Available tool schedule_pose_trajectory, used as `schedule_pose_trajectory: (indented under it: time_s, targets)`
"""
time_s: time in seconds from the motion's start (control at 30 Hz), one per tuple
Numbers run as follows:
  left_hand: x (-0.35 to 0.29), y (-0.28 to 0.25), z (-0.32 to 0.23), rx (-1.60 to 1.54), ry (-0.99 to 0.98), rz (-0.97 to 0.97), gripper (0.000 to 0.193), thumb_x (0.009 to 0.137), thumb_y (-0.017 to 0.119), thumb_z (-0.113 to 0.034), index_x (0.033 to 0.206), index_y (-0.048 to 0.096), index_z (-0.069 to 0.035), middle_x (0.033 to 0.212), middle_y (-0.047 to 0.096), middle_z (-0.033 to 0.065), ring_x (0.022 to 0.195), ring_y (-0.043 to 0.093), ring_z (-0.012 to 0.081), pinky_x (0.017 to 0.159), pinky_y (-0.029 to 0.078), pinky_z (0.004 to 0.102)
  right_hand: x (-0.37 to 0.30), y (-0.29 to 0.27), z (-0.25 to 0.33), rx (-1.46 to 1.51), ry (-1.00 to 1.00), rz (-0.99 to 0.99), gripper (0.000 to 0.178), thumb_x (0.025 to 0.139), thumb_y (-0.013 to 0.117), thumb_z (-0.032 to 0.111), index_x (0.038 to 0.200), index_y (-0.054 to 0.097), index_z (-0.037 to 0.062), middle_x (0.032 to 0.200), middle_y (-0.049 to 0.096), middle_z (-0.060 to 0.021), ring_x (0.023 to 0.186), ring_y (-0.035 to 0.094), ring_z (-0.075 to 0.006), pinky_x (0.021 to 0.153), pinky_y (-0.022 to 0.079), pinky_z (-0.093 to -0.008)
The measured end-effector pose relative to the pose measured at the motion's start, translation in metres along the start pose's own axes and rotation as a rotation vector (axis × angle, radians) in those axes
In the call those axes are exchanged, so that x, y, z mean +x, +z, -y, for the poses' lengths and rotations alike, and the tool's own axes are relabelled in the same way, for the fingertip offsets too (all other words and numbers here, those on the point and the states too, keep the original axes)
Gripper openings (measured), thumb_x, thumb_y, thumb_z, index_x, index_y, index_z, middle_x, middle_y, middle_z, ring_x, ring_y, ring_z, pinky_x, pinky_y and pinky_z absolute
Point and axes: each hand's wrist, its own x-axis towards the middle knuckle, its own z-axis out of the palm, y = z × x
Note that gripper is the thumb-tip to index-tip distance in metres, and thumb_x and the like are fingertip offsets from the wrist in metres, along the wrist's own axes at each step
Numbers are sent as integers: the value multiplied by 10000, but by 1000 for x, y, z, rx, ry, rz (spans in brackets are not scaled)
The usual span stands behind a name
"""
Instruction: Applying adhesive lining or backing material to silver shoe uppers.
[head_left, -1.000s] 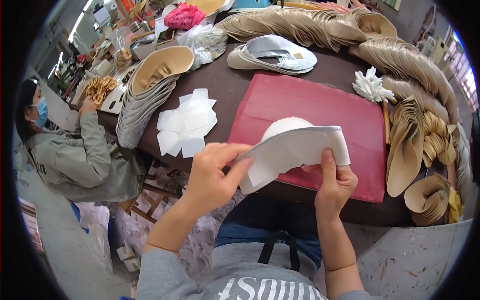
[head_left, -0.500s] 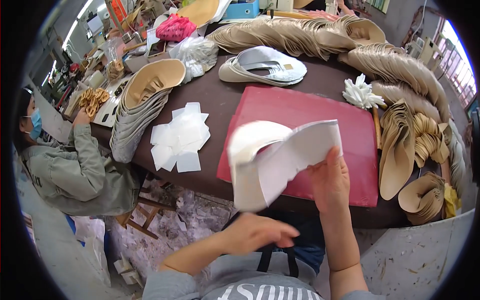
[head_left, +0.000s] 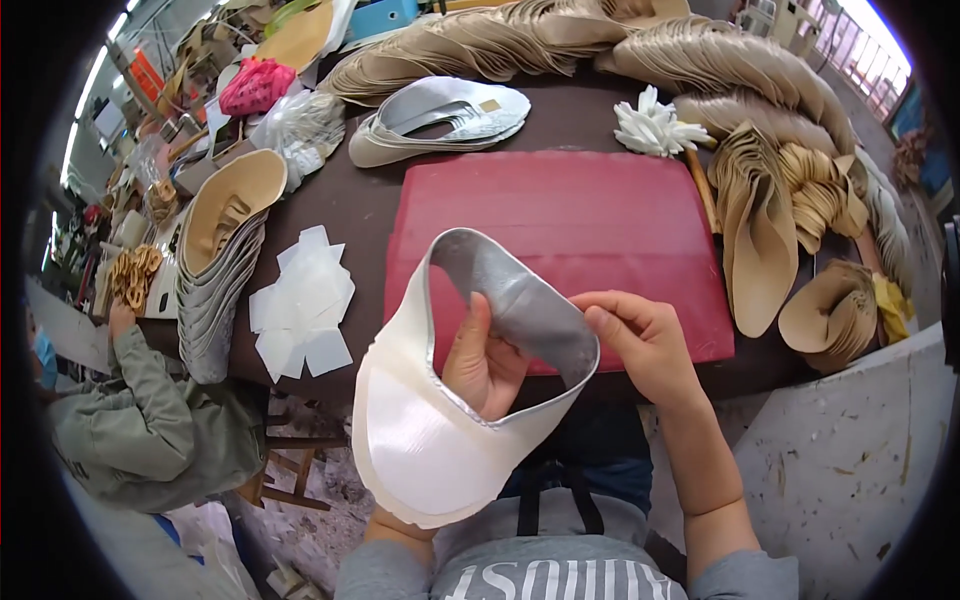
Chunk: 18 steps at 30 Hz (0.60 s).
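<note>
A white shoe upper with a silver-grey lining is held in front of me, its rounded toe end towards my body. My right hand pinches its upper right edge between thumb and fingers. My left hand shows through the upper's opening, the forearm passing beneath the toe part. Its thumb stands up apart from loosely curled fingers, with nothing visible between them. Below the raised upper, a dark red mat lies on the brown-covered table.
White pieces lie fanned left of the mat, near stacked uppers. Another grey-white stack sits behind it. Tan stacks line the back and right, beside white strips. At left, a co-worker's sleeve reaches towards tan loops.
The shoe upper has turned, so its toe end now points towards me. My left hand has come from below to inside its opening. The right hand now pinches another edge. The view shifted.
</note>
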Motion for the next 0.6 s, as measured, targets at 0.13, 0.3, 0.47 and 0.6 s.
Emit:
schedule_pose_trajectory:
  time_s: [0.13, 0.3, 0.47, 0.6]
  targets:
    - [3, -4, 2, -120, 8, 10, 350, 934, 584, -334, 1179, 532, -89, 1081, 635, 40, 1019, 618, 162, 938, 492, 316, 7, -7, -3, 328, 16, -22, 225, 886, 582, 58, 1087, 633, -31, 933, 667, -69, 785, 596, -122, 746, 475, -217]
    - [0, -5, 7, -136, -13, 7, 365, 933, 578, -343, 1193, 521, -94, 1103, 628, 47, 1035, 612, 162, 966, 487, 329, 4, -6, -6, 169, -42, -118, 224, 867, 599, 43, 1079, 636, -22, 941, 669, -65, 803, 604, -124, 751, 470, -205]
    - [-6, -9, 15, -111, -4, 75, 357, 935, 578, -334, 1204, 520, -106, 1120, 625, 46, 1049, 604, 156, 961, 487, 330, 7, -17, -8, 69, 22, 93, 298, 862, 616, 70, 1151, 600, -5, 993, 660, -78, 837, 599, -132, 768, 463, -212]
    - [-12, 4, 28, -50, -25, -12, 338, 928, 581, -334, 1182, 548, -114, 1098, 652, 42, 1005, 635, 167, 943, 513, 369, 10, -3, -3, -82, -208, 17, 273, 816, 657, 49, 1078, 609, -11, 916, 628, -50, 801, 555, -117, 755, 443, -200]
